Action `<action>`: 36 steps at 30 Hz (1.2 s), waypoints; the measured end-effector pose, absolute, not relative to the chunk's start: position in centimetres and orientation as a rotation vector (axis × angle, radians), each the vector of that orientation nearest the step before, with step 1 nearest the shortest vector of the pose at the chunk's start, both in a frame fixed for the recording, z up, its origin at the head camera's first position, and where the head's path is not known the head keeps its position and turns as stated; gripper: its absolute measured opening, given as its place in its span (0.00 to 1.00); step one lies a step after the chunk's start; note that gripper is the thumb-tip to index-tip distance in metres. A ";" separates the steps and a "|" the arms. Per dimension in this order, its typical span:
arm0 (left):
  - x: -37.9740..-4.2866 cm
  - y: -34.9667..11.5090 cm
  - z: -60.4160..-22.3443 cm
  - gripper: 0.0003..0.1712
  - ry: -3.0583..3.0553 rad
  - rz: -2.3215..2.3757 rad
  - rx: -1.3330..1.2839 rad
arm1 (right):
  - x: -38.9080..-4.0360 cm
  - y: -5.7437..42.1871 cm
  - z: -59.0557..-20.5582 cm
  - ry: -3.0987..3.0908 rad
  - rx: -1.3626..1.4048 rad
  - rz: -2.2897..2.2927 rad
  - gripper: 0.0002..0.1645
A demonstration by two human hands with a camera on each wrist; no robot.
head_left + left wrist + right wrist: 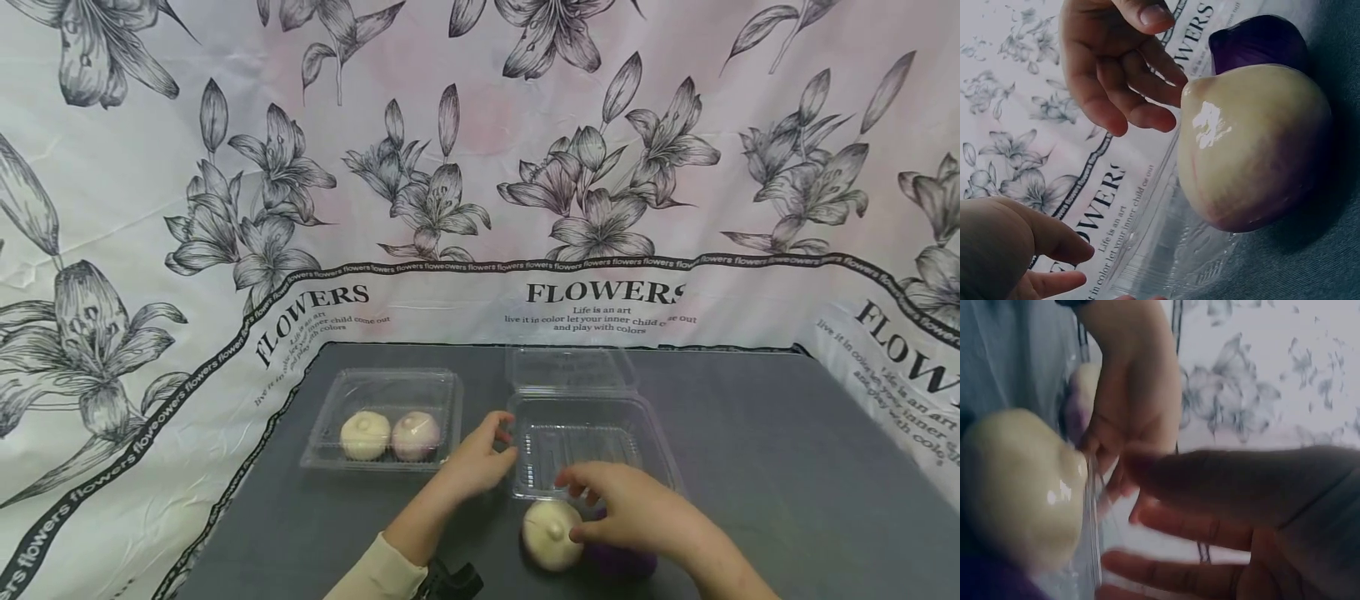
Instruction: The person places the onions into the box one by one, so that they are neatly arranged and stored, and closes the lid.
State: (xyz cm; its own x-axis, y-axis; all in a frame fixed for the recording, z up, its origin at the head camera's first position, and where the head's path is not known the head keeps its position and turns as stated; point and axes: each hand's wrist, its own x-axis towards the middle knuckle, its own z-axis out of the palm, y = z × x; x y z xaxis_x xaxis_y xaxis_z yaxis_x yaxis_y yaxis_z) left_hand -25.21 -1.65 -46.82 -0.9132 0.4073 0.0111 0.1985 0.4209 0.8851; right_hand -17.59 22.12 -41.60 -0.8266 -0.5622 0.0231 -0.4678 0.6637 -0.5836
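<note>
Cream bulb (550, 540) near open container (581, 442)

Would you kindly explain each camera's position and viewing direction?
Head: on the head, facing forward and down at the open box; left hand and right hand show.
Left wrist: on that wrist, facing the pale ball; both hands show.
Right wrist: on that wrist, facing the ball and left hand; both hands show.
Wrist views share the ball.

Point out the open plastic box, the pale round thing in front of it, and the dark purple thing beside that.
Open plastic box (579, 437): head view, its bare floor.
Pale round thing (547, 537): head view, middle of its surface.
Dark purple thing (1263, 42): left wrist view, its visible side.
</note>
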 end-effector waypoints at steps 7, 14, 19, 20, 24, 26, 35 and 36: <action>-25.1 -1.1 -47.4 0.31 2.482 1.440 0.572 | -15.5 20.2 -42.1 2.964 -0.852 -0.586 0.30; -25.0 -1.1 -47.5 0.30 2.516 1.388 0.592 | -15.0 19.0 -43.4 3.058 -0.801 -0.455 0.25; -24.9 -1.1 -47.5 0.30 2.517 1.373 0.591 | -14.7 18.3 -43.9 3.087 -0.775 -0.420 0.21; -24.9 -1.1 -47.5 0.30 2.514 1.371 0.589 | -14.7 18.2 -43.9 3.081 -0.775 -0.420 0.20; -24.9 -1.2 -47.4 0.29 2.523 1.366 0.596 | -14.7 17.7 -44.2 3.021 -0.775 -0.446 0.15; -24.9 -1.2 -47.4 0.29 2.538 1.358 0.600 | -14.7 17.5 -44.3 2.987 -0.776 -0.460 0.15; -24.9 -1.1 -47.4 0.30 2.527 1.378 0.618 | -14.8 16.7 -45.2 2.933 -0.758 -0.424 0.28; -24.9 -1.1 -47.3 0.30 2.521 1.382 0.617 | -14.8 16.7 -45.3 2.939 -0.763 -0.410 0.29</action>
State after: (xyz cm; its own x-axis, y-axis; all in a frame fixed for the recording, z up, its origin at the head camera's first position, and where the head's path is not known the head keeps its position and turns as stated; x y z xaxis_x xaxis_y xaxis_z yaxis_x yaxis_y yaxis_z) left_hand -24.93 -1.12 -47.35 -0.8927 0.4499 0.0241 0.2624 0.4757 0.8395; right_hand -14.84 16.73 -45.27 -0.8732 -0.4872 -0.0082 -0.4664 0.8406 -0.2755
